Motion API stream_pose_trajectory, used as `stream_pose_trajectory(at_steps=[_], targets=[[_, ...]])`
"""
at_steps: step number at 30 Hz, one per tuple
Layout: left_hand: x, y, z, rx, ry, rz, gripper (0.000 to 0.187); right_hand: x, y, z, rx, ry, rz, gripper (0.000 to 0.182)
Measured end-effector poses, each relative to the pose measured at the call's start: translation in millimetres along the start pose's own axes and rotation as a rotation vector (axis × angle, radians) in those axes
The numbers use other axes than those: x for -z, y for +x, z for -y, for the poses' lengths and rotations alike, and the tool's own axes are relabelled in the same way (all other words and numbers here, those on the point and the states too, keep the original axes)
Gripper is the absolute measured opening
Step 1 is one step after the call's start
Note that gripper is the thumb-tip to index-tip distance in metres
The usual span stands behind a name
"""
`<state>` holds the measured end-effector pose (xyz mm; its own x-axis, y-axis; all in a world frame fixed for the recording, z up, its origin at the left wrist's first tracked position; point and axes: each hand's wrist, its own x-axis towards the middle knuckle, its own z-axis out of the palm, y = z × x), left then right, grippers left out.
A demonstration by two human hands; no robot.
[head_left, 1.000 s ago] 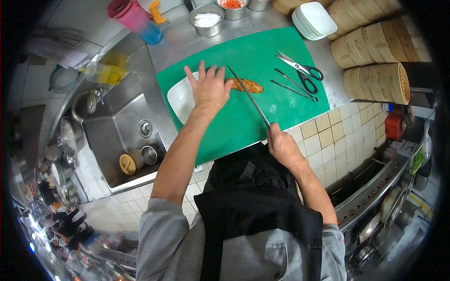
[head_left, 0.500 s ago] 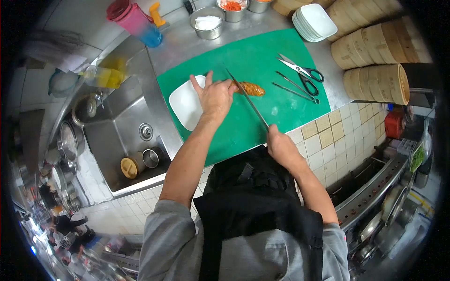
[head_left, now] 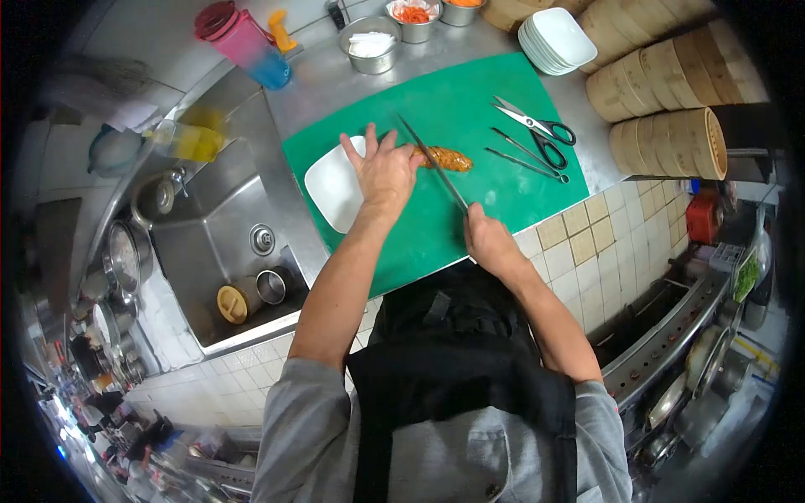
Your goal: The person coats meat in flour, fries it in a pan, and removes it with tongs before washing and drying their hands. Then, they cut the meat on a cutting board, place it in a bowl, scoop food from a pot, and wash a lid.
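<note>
My right hand (head_left: 491, 241) grips the handle of a long-bladed knife (head_left: 442, 174). Its blade slants across a long, glossy brown piece of food (head_left: 451, 160) on the green cutting board (head_left: 419, 245). With its fingertips, my left hand (head_left: 388, 174) holds the left end of this food, its other fingers spread toward the far side. Part of the food is hidden by the left hand and the blade. A white square dish (head_left: 331, 189) sits on the board, partly under my left hand. Black-handled scissors (head_left: 543, 134) and metal tweezers (head_left: 527, 164) lie to the right.
Several stacked white dishes (head_left: 557, 42) and bamboo steamers (head_left: 667, 144) stand at the right. Behind the board are metal bowls (head_left: 370, 60) with white and orange food and a pink-blue bottle (head_left: 251, 52). The steel sink (head_left: 210, 251) is on the left.
My right hand and the knife have shifted slightly left and toward the far side. The left hand stays on the food, its fingers a little more spread.
</note>
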<state>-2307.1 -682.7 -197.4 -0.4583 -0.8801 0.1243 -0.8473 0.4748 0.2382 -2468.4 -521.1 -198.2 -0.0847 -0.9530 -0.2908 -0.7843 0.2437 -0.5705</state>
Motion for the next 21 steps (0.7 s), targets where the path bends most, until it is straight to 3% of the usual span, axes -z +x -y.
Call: stream_pose_trajectory(at_steps=[2, 4, 8, 12, 14, 21], targets=[[2, -1, 2, 0.003, -0.025, 0.018, 0.026, 11, -8, 10, 0.027, 0.016, -0.023, 0.014], [5, 0, 9, 0.055, -0.231, -0.138, 0.022, 20, -14, 19, 0.012, 0.032, -0.105, 0.014], [14, 0, 30, 0.052, -0.228, -0.244, 0.013, 22, -21, 12, 0.015, 0.028, -0.096, 0.014], [7, -5, 18, 0.045, -0.199, -0.211, 0.015, 13, -23, 11, -0.02, 0.001, -0.04, 0.014], [9, -6, 12, 0.024, -0.178, -0.066, 0.016, 8, -25, 12, -0.022, 0.01, -0.028, 0.013], [-6, -3, 16, 0.032, -0.2, -0.076, 0.013, 3, -24, 15, -0.055, 0.005, 0.019, 0.014]])
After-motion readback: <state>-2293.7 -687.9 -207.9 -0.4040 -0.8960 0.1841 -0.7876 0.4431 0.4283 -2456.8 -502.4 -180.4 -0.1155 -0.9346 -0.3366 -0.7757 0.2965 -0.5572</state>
